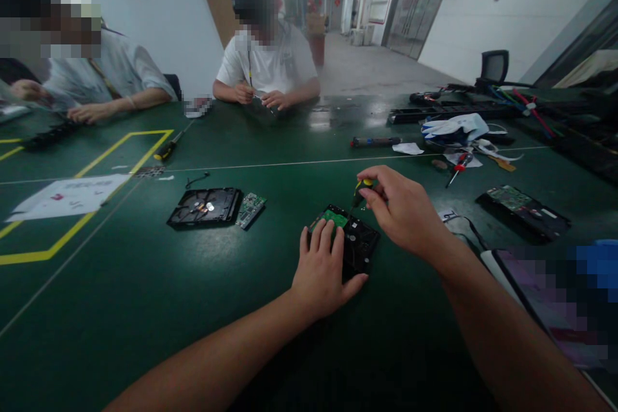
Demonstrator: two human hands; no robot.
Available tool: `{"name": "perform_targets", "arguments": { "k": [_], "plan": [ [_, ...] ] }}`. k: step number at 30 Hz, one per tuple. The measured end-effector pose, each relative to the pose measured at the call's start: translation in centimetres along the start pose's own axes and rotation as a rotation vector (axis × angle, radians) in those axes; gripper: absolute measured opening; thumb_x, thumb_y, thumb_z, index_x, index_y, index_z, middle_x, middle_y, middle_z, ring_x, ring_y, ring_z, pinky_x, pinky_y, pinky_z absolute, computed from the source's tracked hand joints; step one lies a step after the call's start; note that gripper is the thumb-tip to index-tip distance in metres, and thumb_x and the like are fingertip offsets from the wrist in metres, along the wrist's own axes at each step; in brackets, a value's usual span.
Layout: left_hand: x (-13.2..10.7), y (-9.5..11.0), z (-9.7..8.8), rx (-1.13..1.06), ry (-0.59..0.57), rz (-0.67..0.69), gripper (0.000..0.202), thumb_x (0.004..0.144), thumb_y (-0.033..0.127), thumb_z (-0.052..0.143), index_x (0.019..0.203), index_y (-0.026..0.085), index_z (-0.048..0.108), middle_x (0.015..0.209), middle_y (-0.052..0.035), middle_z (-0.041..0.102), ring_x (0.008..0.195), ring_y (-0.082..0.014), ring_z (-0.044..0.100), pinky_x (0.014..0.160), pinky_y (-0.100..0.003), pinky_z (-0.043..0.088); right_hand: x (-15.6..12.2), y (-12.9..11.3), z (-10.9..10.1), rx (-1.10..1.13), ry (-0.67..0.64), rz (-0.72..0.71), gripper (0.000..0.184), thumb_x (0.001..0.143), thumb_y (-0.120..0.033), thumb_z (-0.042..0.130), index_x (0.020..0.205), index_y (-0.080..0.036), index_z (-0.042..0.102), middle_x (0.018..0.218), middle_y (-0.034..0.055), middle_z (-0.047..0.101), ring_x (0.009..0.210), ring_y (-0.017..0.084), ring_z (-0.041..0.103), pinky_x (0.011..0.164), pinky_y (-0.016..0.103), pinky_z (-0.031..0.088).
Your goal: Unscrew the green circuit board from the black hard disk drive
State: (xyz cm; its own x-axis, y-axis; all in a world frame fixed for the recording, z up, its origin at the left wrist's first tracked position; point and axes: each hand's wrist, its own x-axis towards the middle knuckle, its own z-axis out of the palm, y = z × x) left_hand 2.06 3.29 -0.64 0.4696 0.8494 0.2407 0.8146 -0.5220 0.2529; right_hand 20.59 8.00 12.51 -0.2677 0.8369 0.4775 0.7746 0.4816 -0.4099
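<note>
A black hard drive (360, 241) with a green circuit board (337, 216) on its upper face lies on the table in front of me. My left hand (322, 264) rests flat across its left part, fingers stretched out and thumb along the near edge, covering some of the drive. In my right hand (398, 203), a small yellow-and-black screwdriver (361, 192) is pinched by the handle. Its shaft points down at the drive's far edge, by the green board; whether the tip touches a screw I cannot tell.
Left of me lie an opened drive casing (205, 207), a loose circuit board (252, 210) and another screwdriver (168, 147). To the right are another drive (524, 212), a red-handled screwdriver (459, 167), gloves (456, 127) and a tablet-like screen (535, 296). Two people sit across the green table (145, 309).
</note>
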Motion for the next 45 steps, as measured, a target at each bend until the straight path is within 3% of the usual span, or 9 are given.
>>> {"name": "perform_targets", "arguments": {
  "k": [14,22,29,35,45],
  "plan": [
    [0.06,0.01,-0.12,0.007,-0.002,0.000,0.092,0.090,0.073,0.058,0.156,0.010,0.043,0.162,-0.0246,0.040,0.155,-0.0442,0.029,0.128,-0.070,0.016,-0.04,-0.01,-0.06,-0.029,0.009,-0.040,0.016,0.102,-0.027,0.059,0.112,-0.021,0.070,0.107,0.0095,0.071,0.096,0.024,0.067,0.087,0.039,0.051],
    [0.00,0.02,-0.07,-0.006,0.009,0.000,0.091,0.090,0.073,0.058,0.157,0.012,0.042,0.164,-0.0234,0.039,0.155,-0.0439,0.029,0.127,-0.070,0.017,0.05,-0.01,-0.12,0.015,-0.017,-0.053,0.031,0.101,-0.015,0.050,0.126,-0.021,0.067,0.124,0.0116,0.074,0.114,0.027,0.069,0.100,0.045,0.052],
    [0.01,0.02,-0.04,-0.004,0.014,0.003,0.091,0.090,0.072,0.060,0.155,0.010,0.044,0.162,-0.0247,0.041,0.154,-0.0444,0.030,0.127,-0.070,0.016,0.03,-0.09,-0.02,0.015,-0.017,-0.079,0.023,0.101,-0.018,0.054,0.117,-0.020,0.071,0.116,0.0117,0.072,0.107,0.026,0.068,0.097,0.043,0.053],
    [0.01,0.05,-0.13,-0.021,0.018,0.004,0.091,0.090,0.071,0.060,0.156,0.011,0.043,0.161,-0.0243,0.042,0.154,-0.0449,0.030,0.127,-0.071,0.018,0.02,-0.23,-0.18,0.074,-0.094,-0.096,0.039,0.098,-0.005,0.046,0.129,-0.019,0.065,0.128,0.0099,0.073,0.115,0.023,0.070,0.101,0.039,0.052],
    [0.08,0.18,-0.55,0.006,-0.020,-0.006,0.091,0.091,0.072,0.057,0.156,0.010,0.043,0.163,-0.0248,0.039,0.156,-0.0441,0.028,0.128,-0.070,0.016,-0.01,-0.02,0.01,-0.018,0.002,-0.029,0.024,0.101,-0.026,0.059,0.122,-0.022,0.071,0.115,0.0117,0.071,0.104,0.027,0.069,0.093,0.043,0.054]
  ]
}}
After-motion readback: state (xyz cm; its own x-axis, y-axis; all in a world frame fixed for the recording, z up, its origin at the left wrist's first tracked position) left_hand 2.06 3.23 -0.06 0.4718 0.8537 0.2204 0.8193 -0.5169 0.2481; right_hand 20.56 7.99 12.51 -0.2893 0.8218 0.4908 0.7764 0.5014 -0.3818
